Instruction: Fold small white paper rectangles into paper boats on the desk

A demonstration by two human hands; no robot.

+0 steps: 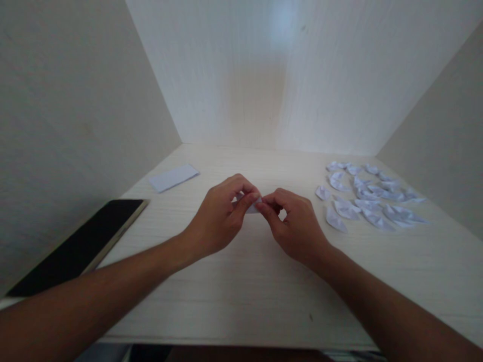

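Note:
Over the middle of the table, my left hand [222,216] pinches a small folded piece of white paper [253,207] between thumb and fingers. My right hand [292,221] pinches the same paper at its right end, its fingertips almost touching those of the left. Most of the paper is hidden behind my fingers, so its full shape does not show. To the right lie several small folded paper boats [372,193] in loose rows. At the back left rests a flat rectangular stack of white paper [174,178].
A dark panel with a pale edge [81,244] lies at the left side of the pale table [241,301]. White and grey walls [260,75] enclose the table at the back and on both sides.

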